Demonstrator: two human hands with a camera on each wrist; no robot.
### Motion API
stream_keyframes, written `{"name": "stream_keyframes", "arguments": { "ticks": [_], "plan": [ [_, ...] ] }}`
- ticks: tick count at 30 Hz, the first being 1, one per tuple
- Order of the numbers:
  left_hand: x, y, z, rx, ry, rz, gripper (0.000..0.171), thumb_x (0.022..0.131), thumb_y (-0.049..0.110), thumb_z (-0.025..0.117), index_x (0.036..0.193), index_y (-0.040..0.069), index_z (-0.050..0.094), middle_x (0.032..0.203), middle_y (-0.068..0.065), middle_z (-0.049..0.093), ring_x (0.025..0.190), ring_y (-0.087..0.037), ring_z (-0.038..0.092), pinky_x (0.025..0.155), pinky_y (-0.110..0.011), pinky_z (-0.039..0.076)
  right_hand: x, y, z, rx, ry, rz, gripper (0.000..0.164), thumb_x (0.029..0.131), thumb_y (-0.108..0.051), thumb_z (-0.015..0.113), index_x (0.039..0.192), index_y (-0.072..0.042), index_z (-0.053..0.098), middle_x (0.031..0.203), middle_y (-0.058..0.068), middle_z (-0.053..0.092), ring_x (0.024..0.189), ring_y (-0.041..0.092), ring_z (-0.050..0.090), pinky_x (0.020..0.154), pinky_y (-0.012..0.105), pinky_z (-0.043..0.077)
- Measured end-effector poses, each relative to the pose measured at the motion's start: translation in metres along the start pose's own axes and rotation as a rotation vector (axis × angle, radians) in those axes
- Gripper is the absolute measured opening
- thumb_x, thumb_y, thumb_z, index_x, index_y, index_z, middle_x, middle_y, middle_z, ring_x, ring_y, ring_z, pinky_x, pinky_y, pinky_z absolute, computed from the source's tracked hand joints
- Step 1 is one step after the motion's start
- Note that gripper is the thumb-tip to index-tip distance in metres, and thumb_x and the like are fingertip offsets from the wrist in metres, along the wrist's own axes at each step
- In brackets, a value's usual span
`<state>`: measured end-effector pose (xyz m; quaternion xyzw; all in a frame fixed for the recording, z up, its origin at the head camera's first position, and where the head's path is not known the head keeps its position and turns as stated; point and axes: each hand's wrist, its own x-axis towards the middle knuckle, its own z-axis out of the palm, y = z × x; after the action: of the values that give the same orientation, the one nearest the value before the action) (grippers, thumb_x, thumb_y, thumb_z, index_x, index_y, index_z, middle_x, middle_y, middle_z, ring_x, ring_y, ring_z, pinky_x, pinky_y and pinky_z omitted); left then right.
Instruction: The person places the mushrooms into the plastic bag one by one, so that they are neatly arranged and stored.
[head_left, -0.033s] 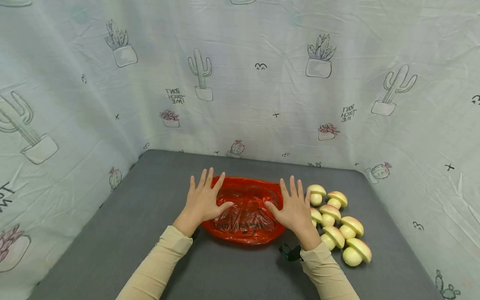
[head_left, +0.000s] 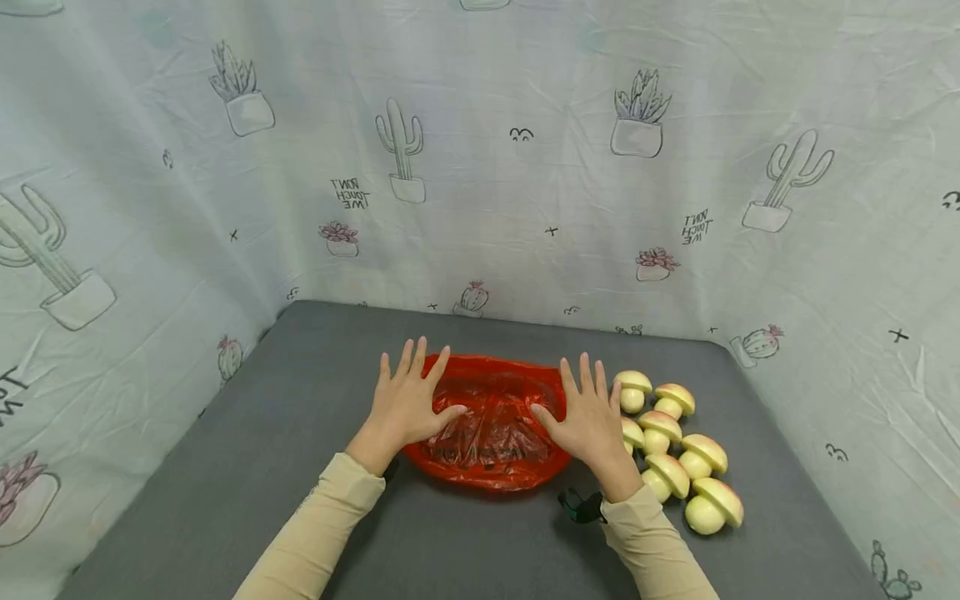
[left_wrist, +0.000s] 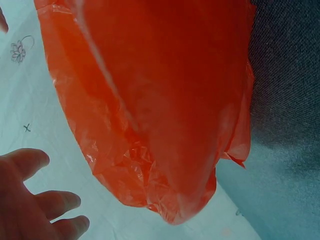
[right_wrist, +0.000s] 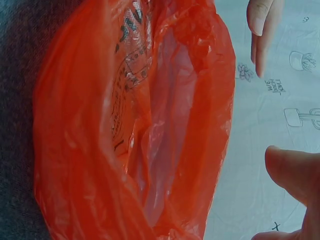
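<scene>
A red plastic bag (head_left: 491, 421) stands on the grey table, its mouth gaping upward; dark print shows on its inside in the right wrist view. Over its left side my left hand (head_left: 408, 404) is held with straight, spread fingers, and nothing is in it. My right hand (head_left: 588, 417) hovers likewise over the bag's right side, fingers spread. Both wrist views show the fingers (left_wrist: 57, 202) and the thumb (right_wrist: 290, 170) apart from the bag. Right of my right hand lie several pale yellow mushroom-shaped pieces (head_left: 660, 432) with reddish caps, one partly hidden behind that hand.
A pale curtain (head_left: 480, 167) with cactus drawings hangs behind the table (head_left: 247, 467) and along both sides. Below my right wrist a black strapped device (head_left: 581, 506) shows. The mushroom pieces sit close together near the table's right side.
</scene>
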<state>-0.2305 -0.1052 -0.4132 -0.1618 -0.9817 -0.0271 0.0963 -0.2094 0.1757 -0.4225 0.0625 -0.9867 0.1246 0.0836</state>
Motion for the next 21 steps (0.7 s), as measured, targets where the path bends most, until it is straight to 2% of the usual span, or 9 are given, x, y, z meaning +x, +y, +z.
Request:
{"name": "stream_keyframes", "arguments": {
  "ticks": [7, 14, 17, 21],
  "plan": [
    [0.000, 0.000, 0.005, -0.017, -0.010, 0.000, 0.090, 0.084, 0.070, 0.047, 0.154, 0.023, 0.017, 0.158, -0.018, 0.010, 0.144, -0.038, 0.010, 0.110, -0.065, 0.008, 0.000, 0.003, 0.005, 0.010, -0.009, 0.007, 0.088, 0.087, -0.065, 0.047, 0.153, -0.015, 0.019, 0.159, 0.018, 0.004, 0.144, 0.040, 0.000, 0.110, 0.064, 0.003],
    [0.001, -0.004, 0.007, -0.040, -0.001, 0.016, 0.088, 0.084, 0.069, 0.047, 0.154, 0.023, 0.019, 0.158, -0.014, 0.014, 0.143, -0.041, 0.015, 0.108, -0.066, 0.012, 0.005, 0.008, 0.006, 0.032, -0.006, 0.001, 0.087, 0.088, -0.065, 0.046, 0.153, -0.016, 0.017, 0.159, 0.018, 0.005, 0.144, 0.041, 0.001, 0.110, 0.065, 0.001],
    [0.002, -0.008, 0.006, -0.046, 0.014, 0.052, 0.082, 0.087, 0.065, 0.049, 0.153, 0.024, 0.023, 0.158, -0.011, 0.019, 0.141, -0.043, 0.020, 0.106, -0.066, 0.018, 0.006, 0.011, 0.005, 0.060, 0.010, -0.005, 0.087, 0.088, -0.064, 0.048, 0.153, -0.014, 0.019, 0.158, 0.020, 0.007, 0.144, 0.042, 0.004, 0.109, 0.065, 0.003],
    [0.001, -0.016, 0.004, -0.049, 0.034, 0.144, 0.072, 0.089, 0.054, 0.055, 0.150, 0.023, 0.032, 0.156, -0.007, 0.026, 0.139, -0.042, 0.027, 0.103, -0.065, 0.027, 0.007, 0.015, 0.002, 0.091, 0.047, -0.016, 0.087, 0.088, -0.061, 0.051, 0.152, -0.010, 0.023, 0.157, 0.022, 0.013, 0.143, 0.043, 0.010, 0.109, 0.065, 0.009]
  ]
}}
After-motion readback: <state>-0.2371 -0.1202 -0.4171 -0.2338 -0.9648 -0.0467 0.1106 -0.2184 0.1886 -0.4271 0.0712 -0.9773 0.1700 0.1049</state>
